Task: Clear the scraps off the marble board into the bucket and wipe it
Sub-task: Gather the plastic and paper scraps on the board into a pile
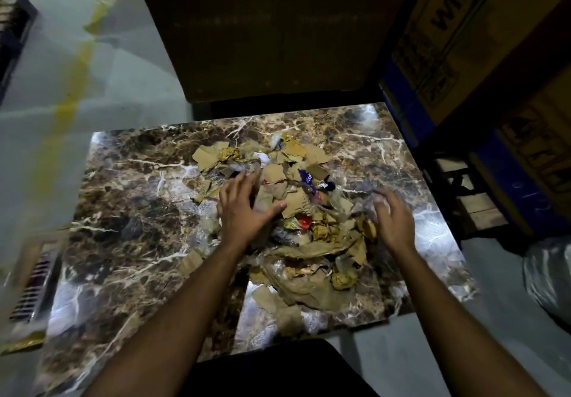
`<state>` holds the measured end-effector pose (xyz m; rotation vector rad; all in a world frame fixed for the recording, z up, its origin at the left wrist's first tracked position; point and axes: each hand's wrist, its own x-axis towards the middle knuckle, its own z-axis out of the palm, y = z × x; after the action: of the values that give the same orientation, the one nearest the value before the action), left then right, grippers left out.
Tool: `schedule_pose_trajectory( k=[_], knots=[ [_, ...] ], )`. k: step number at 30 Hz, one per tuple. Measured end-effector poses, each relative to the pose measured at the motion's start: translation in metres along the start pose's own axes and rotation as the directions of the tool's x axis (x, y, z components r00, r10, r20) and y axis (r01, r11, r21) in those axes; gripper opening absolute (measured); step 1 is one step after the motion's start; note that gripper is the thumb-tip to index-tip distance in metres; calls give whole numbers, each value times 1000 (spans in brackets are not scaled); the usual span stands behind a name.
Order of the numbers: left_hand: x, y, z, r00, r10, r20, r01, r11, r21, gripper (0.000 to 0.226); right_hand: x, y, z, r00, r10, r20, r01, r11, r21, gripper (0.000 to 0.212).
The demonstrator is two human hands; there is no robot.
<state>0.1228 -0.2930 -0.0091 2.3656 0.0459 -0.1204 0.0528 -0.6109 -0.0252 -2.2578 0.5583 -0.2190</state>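
Gather step: scraps (296,211) piled mid marble board (129,211). Left hand (244,208) and right hand (392,220) spread, fingers loose, flanking pile, gripping nothing. Next: scoop; bucket not visible.

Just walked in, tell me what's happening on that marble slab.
A person is reaching both bare hands over a heap of scraps piled in the middle of the marble board: torn cardboard, crumpled paper, plastic film and a few wrappers. The left hand is spread open on the left side of the pile, the right hand is open at its right edge, blurred. Neither holds anything. The scraps are all on the board, and no bucket is clearly in view.
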Motion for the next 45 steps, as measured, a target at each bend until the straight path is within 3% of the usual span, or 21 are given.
schedule_pose_trajectory(
  k=[5,8,11,14,18,23,27,31,34,36,40,42,45],
  knots=[
    [-12,-7,9,998,64,28,-64,998,-16,96,-54,29,42,967,238,95,-240,971,10,61],
    [-13,-7,13,998,66,18,-65,997,-34,98,-53,2,70,970,187,152,-185,982,-30,66],
    [-12,-4,9,998,60,22,-59,997,-51,100,-45,-16,80,969,136,207,-141,990,11,55],
    [-12,-5,2,998,52,29,-49,993,-103,109,-40,-11,67,975,138,172,-152,986,68,52],
    [-12,-10,-7,999,46,20,-42,984,-171,117,-62,9,34,990,128,64,-136,980,147,64],
    [-17,-33,-17,995,78,-58,-90,966,-244,93,-129,0,60,986,161,35,-164,982,89,86],
    [-36,-67,-28,995,38,-96,-59,972,-228,76,-135,-21,108,971,241,1,-239,961,136,76],
    [-57,-103,-41,998,-65,-24,56,964,-260,86,-118,-44,115,947,322,-17,-310,923,226,72],
    [-71,-123,-50,995,-59,84,76,973,-218,104,-134,-38,93,957,289,-7,-279,931,234,78],
    [-80,-131,-55,983,-27,182,53,989,-139,117,-155,-24,76,972,225,74,-235,954,187,90],
    [-96,-139,-57,948,90,304,-98,995,14,129,-206,-17,81,953,107,283,-73,989,-127,138],
    [-100,-139,-54,938,128,323,-143,989,23,131,-215,-22,102,943,114,313,-42,973,-228,152],
    [-99,-137,-49,939,134,316,-151,988,28,124,-206,-36,124,950,189,249,-112,949,-294,156]
  ],
)
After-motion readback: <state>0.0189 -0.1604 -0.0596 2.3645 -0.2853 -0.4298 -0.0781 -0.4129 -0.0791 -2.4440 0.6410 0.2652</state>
